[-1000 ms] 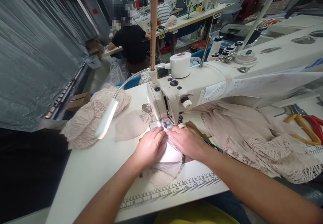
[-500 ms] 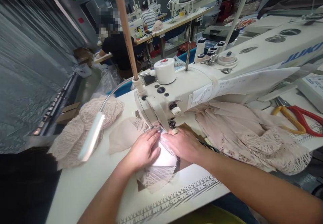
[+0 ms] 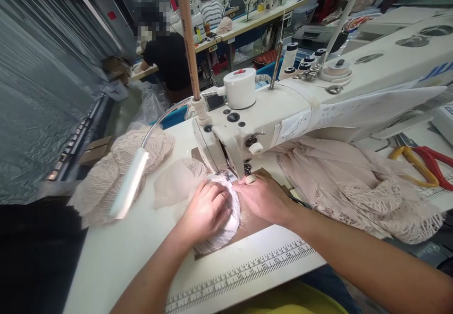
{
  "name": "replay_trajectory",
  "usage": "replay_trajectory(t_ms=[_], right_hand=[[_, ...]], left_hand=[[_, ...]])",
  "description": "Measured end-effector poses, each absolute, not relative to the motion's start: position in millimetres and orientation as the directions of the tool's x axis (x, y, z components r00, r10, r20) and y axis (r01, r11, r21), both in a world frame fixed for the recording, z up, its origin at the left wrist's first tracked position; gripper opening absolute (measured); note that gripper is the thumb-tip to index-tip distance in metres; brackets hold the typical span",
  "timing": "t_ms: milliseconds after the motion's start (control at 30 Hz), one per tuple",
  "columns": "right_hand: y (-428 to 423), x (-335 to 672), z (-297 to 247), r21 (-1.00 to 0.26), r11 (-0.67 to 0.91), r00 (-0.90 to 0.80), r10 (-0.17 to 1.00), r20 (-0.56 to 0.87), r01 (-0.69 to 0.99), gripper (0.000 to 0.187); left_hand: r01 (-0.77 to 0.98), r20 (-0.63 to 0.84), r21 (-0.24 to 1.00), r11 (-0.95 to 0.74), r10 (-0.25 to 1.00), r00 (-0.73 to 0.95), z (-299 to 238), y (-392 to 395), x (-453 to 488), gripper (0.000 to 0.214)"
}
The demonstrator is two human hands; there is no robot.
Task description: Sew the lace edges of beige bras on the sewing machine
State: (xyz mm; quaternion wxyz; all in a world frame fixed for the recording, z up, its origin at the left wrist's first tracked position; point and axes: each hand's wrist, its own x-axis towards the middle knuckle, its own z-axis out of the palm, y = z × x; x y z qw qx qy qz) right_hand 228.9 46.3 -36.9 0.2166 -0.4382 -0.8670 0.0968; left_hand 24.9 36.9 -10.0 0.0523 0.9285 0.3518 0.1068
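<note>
A pale lace fabric piece with a white layer lies under the needle end of the sewing machine. My left hand is closed over it, fingers bent and gathering the fabric against the table. My right hand is by the piece's right edge, close to the presser foot, with thumb and fingers pinched together. Whatever sits between those fingertips is too small to make out. A sheer beige piece with lace extends to the left of the needle area.
Stacked lace pieces lie at left under a lit gooseneck lamp. Beige lace fabric is heaped at right, beside scissors with red and yellow handles. A printed ruler runs along the front edge. A person sits beyond.
The lace piece has turned and shifted, its lower end now nearer my left hand. My left fingers have curled from flat; my right fingers have drawn into a pinch. The view has tilted slightly.
</note>
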Motion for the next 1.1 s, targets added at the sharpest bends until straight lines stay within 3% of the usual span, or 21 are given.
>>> replay_trajectory(t_ms=[200,600,867,1100], right_hand=[[45,230,-38,-0.330,0.664,-0.612,0.747,0.258,0.671,0.026],[49,222,-39,-0.273,0.632,-0.570,0.774,0.277,0.726,0.029],[47,224,-39,-0.280,0.649,-0.592,0.761,0.267,0.708,0.029],[47,225,-38,-0.274,0.650,-0.602,0.760,0.247,0.709,0.028]], left_hand=[[0.642,0.182,0.187,-0.743,0.669,0.721,-13,39,24,0.026],[0.672,0.185,0.215,-0.709,0.705,0.684,-17,47,17,0.029],[0.576,0.216,0.173,-0.799,0.602,0.769,-22,50,16,0.031],[0.578,0.185,0.176,-0.797,0.603,0.776,-26,54,11,0.031]])
